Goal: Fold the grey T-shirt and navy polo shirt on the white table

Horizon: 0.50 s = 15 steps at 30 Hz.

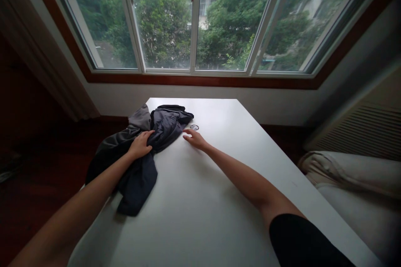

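Observation:
A crumpled dark garment (169, 127) in grey, black and navy lies along the left side of the white table (200, 200), part of it draped over the left edge. My left hand (141, 145) rests on the cloth, its fingers and thumb apart. Just right of the garment, my right hand (193, 138) is over the table with thumb and fingers apart and nothing between them. Its fingertips are close to the garment's right edge. Behind my right hand lies a small clear and dark ring-like item (194, 127), too small to make out.
Beyond the table are a white wall and a wide window (194, 80) with a brown frame. A curtain (46, 46) hangs at the left. On the right, a pale cushioned seat (357, 175) stands beside the table, near a slatted panel (369, 127).

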{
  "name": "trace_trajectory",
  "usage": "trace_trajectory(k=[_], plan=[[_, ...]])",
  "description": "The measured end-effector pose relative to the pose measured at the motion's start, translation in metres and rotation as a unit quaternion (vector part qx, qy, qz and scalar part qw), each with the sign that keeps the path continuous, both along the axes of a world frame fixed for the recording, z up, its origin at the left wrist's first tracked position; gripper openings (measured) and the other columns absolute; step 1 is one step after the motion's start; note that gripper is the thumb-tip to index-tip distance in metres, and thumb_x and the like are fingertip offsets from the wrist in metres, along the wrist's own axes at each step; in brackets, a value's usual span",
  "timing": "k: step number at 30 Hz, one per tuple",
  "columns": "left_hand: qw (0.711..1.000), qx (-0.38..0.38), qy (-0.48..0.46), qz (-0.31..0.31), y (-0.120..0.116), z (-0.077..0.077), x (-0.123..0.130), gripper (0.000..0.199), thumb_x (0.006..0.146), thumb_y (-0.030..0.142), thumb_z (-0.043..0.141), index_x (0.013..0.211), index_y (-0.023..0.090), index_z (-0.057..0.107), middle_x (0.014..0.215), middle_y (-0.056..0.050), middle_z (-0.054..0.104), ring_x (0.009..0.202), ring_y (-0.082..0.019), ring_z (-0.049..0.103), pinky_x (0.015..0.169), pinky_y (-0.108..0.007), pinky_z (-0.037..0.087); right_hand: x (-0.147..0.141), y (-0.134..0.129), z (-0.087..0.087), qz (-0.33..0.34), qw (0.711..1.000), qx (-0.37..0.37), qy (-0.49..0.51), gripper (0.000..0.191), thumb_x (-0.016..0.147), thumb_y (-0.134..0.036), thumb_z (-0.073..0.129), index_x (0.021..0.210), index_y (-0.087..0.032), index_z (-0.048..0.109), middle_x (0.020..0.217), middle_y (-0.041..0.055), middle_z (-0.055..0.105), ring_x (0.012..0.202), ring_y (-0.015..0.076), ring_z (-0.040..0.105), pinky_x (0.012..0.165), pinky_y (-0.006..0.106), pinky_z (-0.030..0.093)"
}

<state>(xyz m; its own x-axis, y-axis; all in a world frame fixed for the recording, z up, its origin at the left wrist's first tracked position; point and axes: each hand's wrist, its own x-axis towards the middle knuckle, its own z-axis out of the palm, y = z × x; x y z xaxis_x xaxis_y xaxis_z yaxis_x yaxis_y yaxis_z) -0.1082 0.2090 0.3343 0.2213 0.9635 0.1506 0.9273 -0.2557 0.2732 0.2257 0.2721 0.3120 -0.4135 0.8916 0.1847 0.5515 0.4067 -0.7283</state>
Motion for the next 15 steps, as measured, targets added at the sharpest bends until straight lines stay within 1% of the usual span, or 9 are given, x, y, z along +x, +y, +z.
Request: trace_trajectory(k=[3, 6, 9, 11, 12, 13, 14, 15], plan=[[0.999, 0.005, -0.014, -0.031, 0.013, -0.001, 0.007, 0.076, 0.075, 0.017, 0.054, 0.151, 0.021, 0.049, 0.149, -0.006, 0.053, 0.136, -0.023, 0.051, 0.121, -0.032, 0.037, 0.03, -0.031, 0.008, 0.015, 0.999, -0.014, -0.039, 0.032, 0.101, -0.03, 0.06, 0.129, -0.019, 0.069, 0.129, 0.009, 0.067, 0.118, 0.0204, 0.063, 0.103, 0.035, 0.051], [1.0, -0.004, 0.017, -0.011, 0.019, -0.001, 0.02, 0.071, 0.079, 0.015, 0.053, 0.15, 0.022, 0.051, 0.153, -0.007, 0.049, 0.138, -0.024, 0.05, 0.12, -0.033, 0.036, 0.053, -0.061, 0.018, 0.039, 0.995, -0.014, -0.085, 0.028, 0.101, -0.03, 0.06, 0.124, -0.019, 0.071, 0.129, 0.0101, 0.066, 0.113, 0.0204, 0.065, 0.102, 0.036, 0.052], [0.997, -0.018, 0.076, 0.024, 0.015, 0.003, 0.037, 0.07, 0.084, 0.02, 0.058, 0.153, 0.024, 0.048, 0.159, -0.011, 0.042, 0.144, -0.03, 0.043, 0.122, -0.042, 0.032, 0.074, -0.091, 0.019, 0.059, 0.99, 0.023, -0.126, 0.028, 0.1, -0.031, 0.062, 0.124, -0.019, 0.072, 0.132, 0.0117, 0.065, 0.12, 0.0226, 0.062, 0.107, 0.038, 0.049], [0.994, 0.004, 0.099, 0.04, 0.004, 0.007, 0.053, 0.071, 0.085, 0.027, 0.062, 0.154, 0.023, 0.046, 0.164, -0.014, 0.036, 0.15, -0.035, 0.033, 0.125, -0.051, 0.024, 0.088, -0.108, 0.015, 0.064, 0.984, 0.055, -0.154, 0.033, 0.1, -0.034, 0.062, 0.129, -0.02, 0.07, 0.138, 0.0128, 0.061, 0.13, 0.024, 0.057, 0.112, 0.039, 0.045], [0.994, 0.022, 0.098, 0.038, -0.003, 0.009, 0.063, 0.071, 0.086, 0.03, 0.063, 0.154, 0.022, 0.046, 0.165, -0.015, 0.032, 0.153, -0.036, 0.028, 0.126, -0.053, 0.019, 0.094, -0.115, 0.011, 0.058, 0.981, 0.066, -0.172, 0.037, 0.1, -0.036, 0.062, 0.133, -0.02, 0.068, 0.142, 0.0132, 0.059, 0.133, 0.0246, 0.054, 0.114, 0.04, 0.043], [0.995, 0.039, 0.092, 0.023, -0.011, 0.01, 0.074, 0.07, 0.087, 0.032, 0.063, 0.154, 0.021, 0.046, 0.167, -0.015, 0.03, 0.154, -0.036, 0.025, 0.127, -0.054, 0.016, 0.099, -0.121, 0.007, 0.045, 0.978, 0.075, -0.192, 0.041, 0.1, -0.039, 0.061, 0.137, -0.02, 0.066, 0.146, 0.0136, 0.056, 0.137, 0.0254, 0.052, 0.116, 0.041, 0.041], [0.995, 0.048, 0.081, -0.009, -0.019, 0.011, 0.086, 0.068, 0.089, 0.033, 0.061, 0.154, 0.022, 0.047, 0.167, -0.014, 0.03, 0.155, -0.034, 0.025, 0.128, -0.052, 0.015, 0.103, -0.125, 0.003, 0.027, 0.973, 0.081, -0.213, 0.046, 0.101, -0.042, 0.06, 0.141, -0.021, 0.063, 0.15, 0.014, 0.052, 0.14, 0.0263, 0.048, 0.119, 0.042, 0.039], [0.995, 0.045, 0.071, -0.058, -0.027, 0.01, 0.099, 0.065, 0.091, 0.034, 0.059, 0.154, 0.023, 0.048, 0.167, -0.012, 0.032, 0.154, -0.032, 0.027, 0.129, -0.05, 0.016, 0.105, -0.128, -0.001, 0.008, 0.969, 0.084, -0.233, 0.051, 0.101, -0.046, 0.059, 0.145, -0.021, 0.06, 0.154, 0.0143, 0.049, 0.144, 0.0274, 0.044, 0.121, 0.044, 0.035]])
